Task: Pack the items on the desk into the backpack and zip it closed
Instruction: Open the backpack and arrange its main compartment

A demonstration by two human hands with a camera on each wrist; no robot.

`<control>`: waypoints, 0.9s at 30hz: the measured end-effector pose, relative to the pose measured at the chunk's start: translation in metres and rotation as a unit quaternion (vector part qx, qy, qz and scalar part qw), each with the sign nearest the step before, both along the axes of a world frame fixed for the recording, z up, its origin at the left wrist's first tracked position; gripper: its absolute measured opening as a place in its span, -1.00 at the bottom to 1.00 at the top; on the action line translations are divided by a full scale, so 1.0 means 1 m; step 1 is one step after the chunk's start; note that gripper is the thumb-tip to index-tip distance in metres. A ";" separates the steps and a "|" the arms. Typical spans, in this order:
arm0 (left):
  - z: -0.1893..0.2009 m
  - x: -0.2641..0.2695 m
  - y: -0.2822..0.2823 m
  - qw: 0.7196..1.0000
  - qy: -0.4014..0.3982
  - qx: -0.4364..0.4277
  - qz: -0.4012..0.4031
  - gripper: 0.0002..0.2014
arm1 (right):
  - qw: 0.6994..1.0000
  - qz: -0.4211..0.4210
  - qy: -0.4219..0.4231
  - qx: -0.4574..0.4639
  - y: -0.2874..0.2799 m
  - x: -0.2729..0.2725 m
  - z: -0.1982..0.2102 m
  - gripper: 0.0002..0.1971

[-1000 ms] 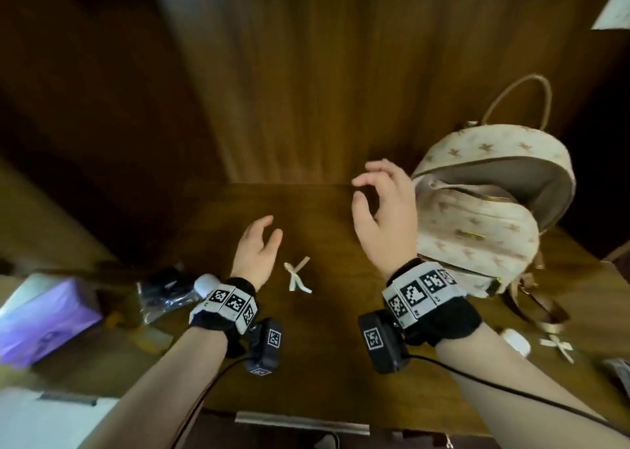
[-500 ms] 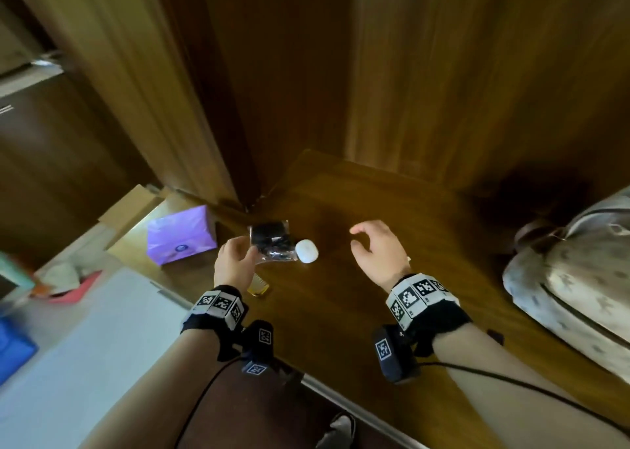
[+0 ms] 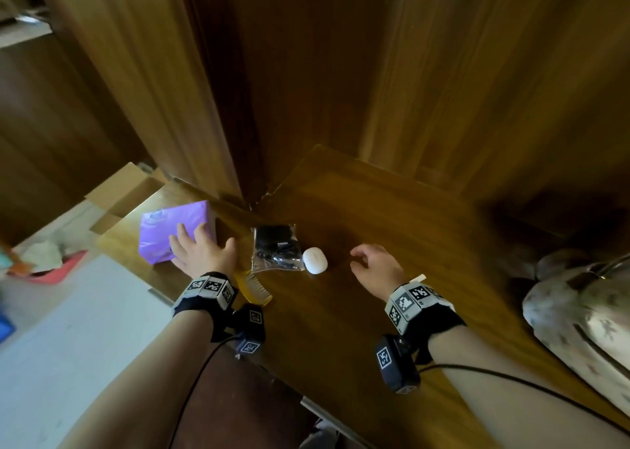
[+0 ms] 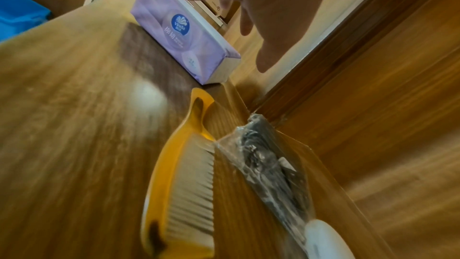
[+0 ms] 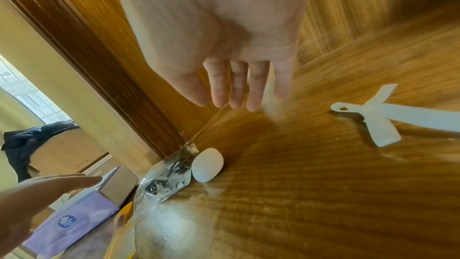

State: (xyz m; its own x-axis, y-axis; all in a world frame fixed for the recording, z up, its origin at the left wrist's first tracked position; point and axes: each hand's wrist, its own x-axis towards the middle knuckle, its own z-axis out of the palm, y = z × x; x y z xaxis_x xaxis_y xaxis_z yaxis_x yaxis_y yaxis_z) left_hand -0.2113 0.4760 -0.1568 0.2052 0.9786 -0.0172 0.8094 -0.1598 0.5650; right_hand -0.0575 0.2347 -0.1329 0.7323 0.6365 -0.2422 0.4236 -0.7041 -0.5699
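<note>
A purple tissue pack point(image 3: 163, 233) lies at the desk's left end. My left hand point(image 3: 203, 247) hovers over its near right corner with fingers spread, holding nothing; whether it touches the pack is unclear. To the right lie a clear bag of black items point(image 3: 278, 252), a white oval case point(image 3: 315, 260) and a yellow comb point(image 3: 255, 290). My right hand point(image 3: 370, 261) floats empty just right of the case, fingers relaxed. The beige star-print backpack point(image 3: 586, 315) stands at the far right, cut off by the frame. A white bow-shaped piece point(image 5: 373, 115) lies on the desk beyond my right hand.
The wooden desk point(image 3: 392, 230) sits in a corner of wood-panelled walls point(image 3: 306, 73). An open cardboard box point(image 3: 122, 189) and floor clutter lie beyond the desk's left end. The desk's front edge point(image 3: 327, 411) runs under my forearms.
The view swung left from the backpack to the desk corner. My left hand moved left from the clear bag to above the tissue pack. The right hand stays near the white case.
</note>
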 end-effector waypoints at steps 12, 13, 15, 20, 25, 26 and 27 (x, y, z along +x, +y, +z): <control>-0.010 -0.017 0.049 0.988 -0.017 -0.102 0.114 0.01 | 0.999 0.029 0.013 -0.029 0.053 0.008 -0.014 -0.70; -0.007 -0.016 0.052 0.986 -0.020 -0.109 0.124 0.05 | 0.999 0.031 0.017 -0.029 0.056 0.008 -0.015 -0.70; -0.001 -0.014 0.060 0.985 -0.015 -0.116 0.129 0.16 | 0.999 0.035 0.017 -0.025 0.061 0.009 -0.015 -0.71; -0.007 -0.013 0.076 0.987 -0.006 -0.126 0.100 0.27 | 0.999 0.036 0.023 -0.023 0.068 0.013 -0.015 -0.72; -0.012 -0.014 0.076 0.990 -0.063 -0.086 0.095 0.08 | 0.999 0.032 0.031 -0.018 0.077 0.011 -0.014 -0.72; -0.012 -0.014 0.074 0.989 -0.086 -0.078 0.095 0.03 | 0.999 0.035 0.032 -0.016 0.079 0.010 -0.013 -0.71; -0.011 -0.015 0.072 0.987 -0.108 -0.070 0.094 -0.02 | 0.999 0.039 0.030 -0.014 0.082 0.010 -0.012 -0.71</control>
